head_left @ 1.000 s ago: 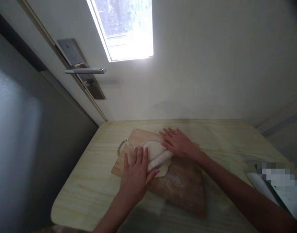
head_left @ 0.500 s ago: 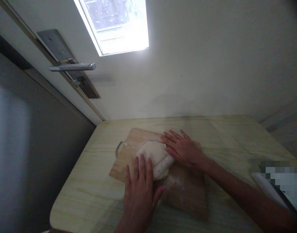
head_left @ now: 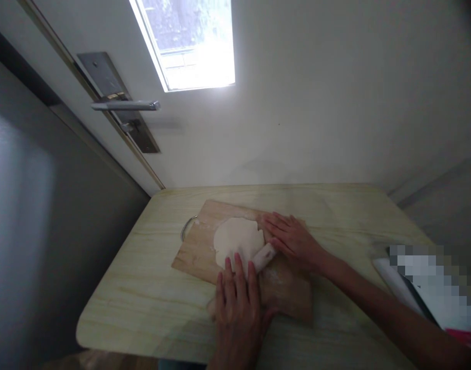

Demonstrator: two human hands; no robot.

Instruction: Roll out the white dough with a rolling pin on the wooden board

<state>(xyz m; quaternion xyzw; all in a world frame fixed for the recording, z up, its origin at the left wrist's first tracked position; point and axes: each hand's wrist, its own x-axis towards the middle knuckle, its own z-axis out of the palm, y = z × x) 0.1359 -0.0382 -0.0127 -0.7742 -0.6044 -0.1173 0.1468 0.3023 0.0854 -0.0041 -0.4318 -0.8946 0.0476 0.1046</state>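
At lower centre, your left hand [head_left: 238,313] and right hand [head_left: 293,239] rest on the rolling pin [head_left: 265,257], fingers [head_left: 241,280] unclenched, likely letting it turn. The board [head_left: 194,254] supports the dough [head_left: 237,236].

A long part of the rolling pin [head_left: 264,258] is hidden under the left hand [head_left: 238,303], and its far end goes under the right hand [head_left: 291,239]. The left fingers cover the near edge of the dough [head_left: 238,236] and also some of the board [head_left: 196,252]. The picture's bottom cuts the left wrist. The window [head_left: 199,46] is cut at the top, and glare blurs the outside. Mosaic squares cover an object [head_left: 431,277] at right; I cannot tell what it is.
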